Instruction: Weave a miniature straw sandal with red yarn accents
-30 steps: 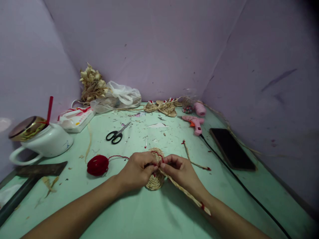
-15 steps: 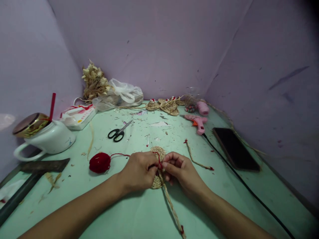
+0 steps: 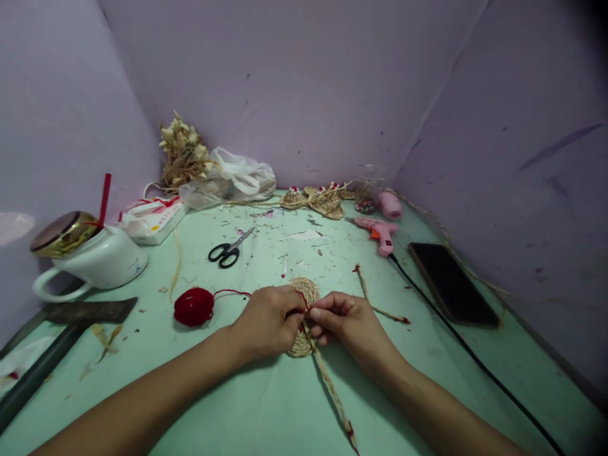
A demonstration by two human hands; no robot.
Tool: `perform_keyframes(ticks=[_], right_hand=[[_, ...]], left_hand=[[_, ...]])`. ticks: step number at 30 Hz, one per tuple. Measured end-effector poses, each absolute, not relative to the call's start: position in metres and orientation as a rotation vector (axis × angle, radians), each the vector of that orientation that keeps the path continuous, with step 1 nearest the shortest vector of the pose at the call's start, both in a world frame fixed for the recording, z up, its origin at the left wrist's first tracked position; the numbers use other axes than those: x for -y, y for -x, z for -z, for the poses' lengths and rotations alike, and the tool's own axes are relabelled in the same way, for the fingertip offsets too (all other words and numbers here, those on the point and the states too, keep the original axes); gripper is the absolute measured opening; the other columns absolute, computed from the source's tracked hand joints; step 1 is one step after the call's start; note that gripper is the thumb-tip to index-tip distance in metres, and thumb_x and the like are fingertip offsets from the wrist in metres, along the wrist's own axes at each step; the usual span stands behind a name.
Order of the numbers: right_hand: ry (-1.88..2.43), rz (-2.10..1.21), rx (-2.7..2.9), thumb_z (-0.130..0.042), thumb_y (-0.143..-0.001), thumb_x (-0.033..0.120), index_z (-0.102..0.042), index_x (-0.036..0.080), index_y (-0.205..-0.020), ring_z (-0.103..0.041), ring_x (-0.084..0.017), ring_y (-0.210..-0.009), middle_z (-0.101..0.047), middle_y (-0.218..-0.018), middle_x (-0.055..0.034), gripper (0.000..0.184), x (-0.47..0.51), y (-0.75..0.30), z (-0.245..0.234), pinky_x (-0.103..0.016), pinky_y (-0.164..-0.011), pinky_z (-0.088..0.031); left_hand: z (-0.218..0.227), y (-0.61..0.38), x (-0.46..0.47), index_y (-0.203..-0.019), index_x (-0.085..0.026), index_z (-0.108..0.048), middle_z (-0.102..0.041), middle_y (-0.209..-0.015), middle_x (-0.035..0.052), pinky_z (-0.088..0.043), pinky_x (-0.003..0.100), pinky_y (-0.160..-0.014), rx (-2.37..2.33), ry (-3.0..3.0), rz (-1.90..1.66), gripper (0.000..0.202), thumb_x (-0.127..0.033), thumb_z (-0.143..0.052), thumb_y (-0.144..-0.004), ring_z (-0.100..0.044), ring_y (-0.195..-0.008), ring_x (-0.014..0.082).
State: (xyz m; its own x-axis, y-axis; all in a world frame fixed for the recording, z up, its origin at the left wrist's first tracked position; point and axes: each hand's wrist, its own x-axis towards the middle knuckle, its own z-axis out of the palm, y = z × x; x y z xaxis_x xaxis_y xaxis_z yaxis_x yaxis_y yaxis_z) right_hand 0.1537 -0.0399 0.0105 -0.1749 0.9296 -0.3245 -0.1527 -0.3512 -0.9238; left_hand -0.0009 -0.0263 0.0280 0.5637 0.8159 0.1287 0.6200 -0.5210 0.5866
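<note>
Coiled straw piece [image 3: 302,346], round-ended, low centre of frame; braided cord [image 3: 331,387], red-tied near its tip, slanting to the bottom edge; red yarn ball [image 3: 194,307] left of centre, strand [image 3: 231,291] running right.

The left forearm [image 3: 156,394] and right forearm [image 3: 441,405] slant in from near left and near right; left hand [image 3: 272,322] and right hand [image 3: 350,324] almost meet, both pinching.

The head view looks forward and down over both hands [image 3: 270,320] [image 3: 350,323].
</note>
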Motion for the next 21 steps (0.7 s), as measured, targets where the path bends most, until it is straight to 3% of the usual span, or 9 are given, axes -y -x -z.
perform_keyframes(ticks=[6,14,21], right_hand=[[1.264,-1.58,1.075,-0.065,-0.065,0.026,-0.052,0.015,-0.066,-0.055,-0.009,-0.039,-0.058,-0.048,0.0032,0.017,0.042,-0.151,-0.013,-0.017,-0.036,-0.042],[1.278,-1.616,1.044,-0.067,-0.059,0.02,-0.047,0.017,-0.068,-0.054,-0.01,-0.038,-0.056,-0.046,0.0055,0.023,0.041,-0.149,-0.011,-0.019,-0.036,-0.042],[1.259,-1.656,1.114,-0.068,-0.057,0.022,-0.06,0.011,-0.067,-0.05,-0.006,-0.04,-0.059,-0.051,0.0018,0.017,0.041,-0.149,-0.014,-0.019,-0.042,-0.042]], left_hand=[[-0.032,0.004,0.025,-0.062,-0.015,-0.059,-0.055,-0.064,-0.0001,-0.035,0.021,-0.057,-1.168,-2.283,-0.471,0.016,-0.01,-0.046,-0.07,-0.049,-0.061,0.0103],[-0.038,0.006,0.026,-0.064,-0.015,-0.06,-0.056,-0.062,-0.0003,-0.036,0.022,-0.055,-1.18,-2.255,-0.489,0.016,-0.011,-0.047,-0.071,-0.049,-0.059,0.0105],[-0.031,0.003,0.032,-0.074,-0.013,-0.061,-0.057,-0.08,0.0055,-0.042,0.026,-0.064,-1.064,-2.38,-0.713,0.017,-0.01,-0.045,-0.073,-0.052,-0.071,0.0137]])
